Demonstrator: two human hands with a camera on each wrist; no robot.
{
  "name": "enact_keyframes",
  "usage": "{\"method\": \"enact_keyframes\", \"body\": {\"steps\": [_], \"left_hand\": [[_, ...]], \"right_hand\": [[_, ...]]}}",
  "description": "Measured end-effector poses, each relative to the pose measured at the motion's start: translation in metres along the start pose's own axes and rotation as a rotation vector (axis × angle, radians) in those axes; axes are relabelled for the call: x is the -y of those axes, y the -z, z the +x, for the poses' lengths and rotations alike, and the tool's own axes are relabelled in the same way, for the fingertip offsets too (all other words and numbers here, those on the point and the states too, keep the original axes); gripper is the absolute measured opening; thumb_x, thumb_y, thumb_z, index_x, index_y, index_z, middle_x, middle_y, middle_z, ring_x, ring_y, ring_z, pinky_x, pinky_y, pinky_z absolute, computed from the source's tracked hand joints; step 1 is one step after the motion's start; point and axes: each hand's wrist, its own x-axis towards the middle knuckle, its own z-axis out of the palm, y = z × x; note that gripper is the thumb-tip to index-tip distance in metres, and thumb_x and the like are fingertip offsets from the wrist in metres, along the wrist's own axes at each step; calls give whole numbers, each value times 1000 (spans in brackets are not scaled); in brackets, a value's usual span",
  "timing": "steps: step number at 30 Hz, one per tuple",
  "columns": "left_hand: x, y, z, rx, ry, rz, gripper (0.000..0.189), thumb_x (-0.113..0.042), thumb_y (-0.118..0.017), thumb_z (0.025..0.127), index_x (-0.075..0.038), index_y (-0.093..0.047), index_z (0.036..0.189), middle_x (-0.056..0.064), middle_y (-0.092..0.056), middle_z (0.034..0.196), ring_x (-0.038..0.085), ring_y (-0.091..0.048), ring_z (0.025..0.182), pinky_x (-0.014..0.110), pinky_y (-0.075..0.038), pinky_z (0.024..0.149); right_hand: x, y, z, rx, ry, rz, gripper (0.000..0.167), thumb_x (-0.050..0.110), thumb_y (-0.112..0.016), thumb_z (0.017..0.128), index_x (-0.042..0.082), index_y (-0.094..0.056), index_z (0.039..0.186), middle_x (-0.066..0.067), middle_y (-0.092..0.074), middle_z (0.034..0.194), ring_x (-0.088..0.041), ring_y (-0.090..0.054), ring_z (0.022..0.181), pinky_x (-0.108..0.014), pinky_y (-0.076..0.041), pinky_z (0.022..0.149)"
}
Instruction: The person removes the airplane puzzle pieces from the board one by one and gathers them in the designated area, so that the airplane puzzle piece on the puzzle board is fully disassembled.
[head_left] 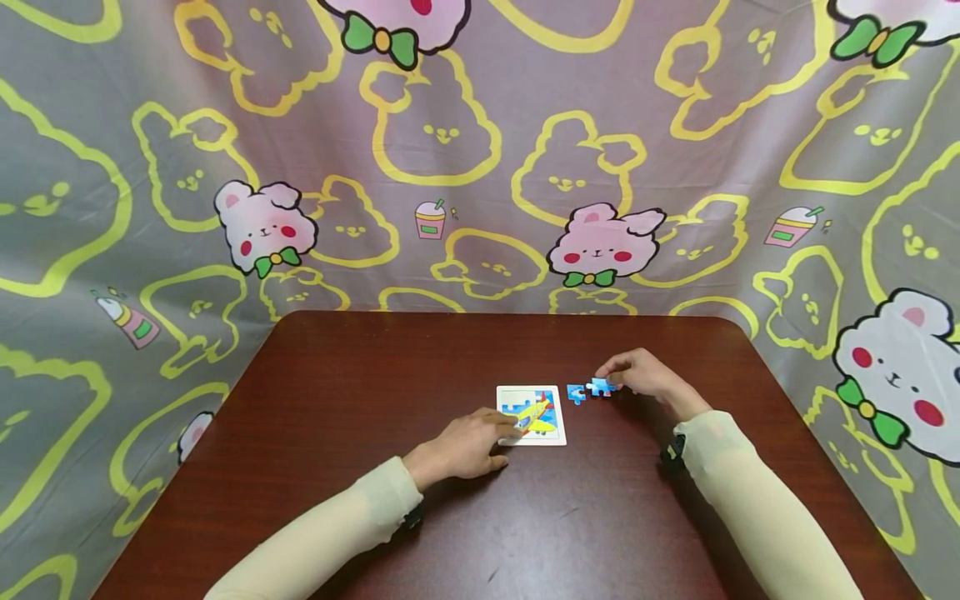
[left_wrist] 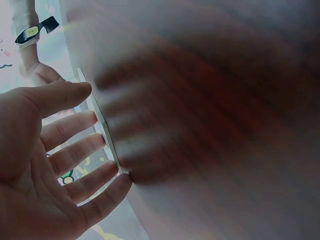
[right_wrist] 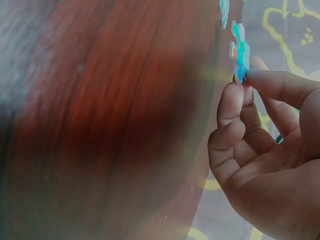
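Clearly, left hand (head_left: 467,446): lay loosely spread, fingers over the left edge of the puzzle tray (head_left: 540,442)
Right hand (head_left: 647,375): pinched a blue piece (head_left: 600,387) above the table (head_left: 420,358)
Loose piece (head_left: 576,394): sat between tray and pinched piece
Count: there were two hands, one tray, two pieces outside it

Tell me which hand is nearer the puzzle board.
Left. The left hand has its fingers over the left side of the puzzle board; the right hand is off to its right, pinching a puzzle piece beyond a loose piece.
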Motion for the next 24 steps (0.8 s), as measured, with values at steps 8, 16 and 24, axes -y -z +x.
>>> {"method": "enact_keyframes", "body": {"steps": [8, 16, 24], "left_hand": [[0, 1, 0, -1, 0, -9, 45, -31, -70, 91, -23, -64, 134, -2, -56, 147, 21, -50, 136, 38, -51, 103], [0, 1, 0, 3, 3, -9, 45, -31, -70, 91, -23, -64, 135, -3, -55, 147, 21, -50, 137, 39, -52, 102], [0, 1, 0, 5, 2, -10, 45, -31, -70, 91, -23, -64, 135, -3, -55, 148, 22, -50, 137, 39, -51, 103]], "right_hand": [[-5, 1, -1, 3, -8, -9, 20, 4, -59, 94, 4, -76, 105, -5, -65, 75, -18, -51, 63, -26, -38, 49], [-8, -2, 3, -14, 22, -31, 19, 1, -60, 92, 4, -77, 101, -4, -68, 78, -19, -56, 72, -29, -42, 59], [-10, -3, 4, -22, 43, -37, 18, 1, -62, 91, 2, -77, 100, -8, -72, 86, -18, -59, 76, -29, -45, 63]]}}
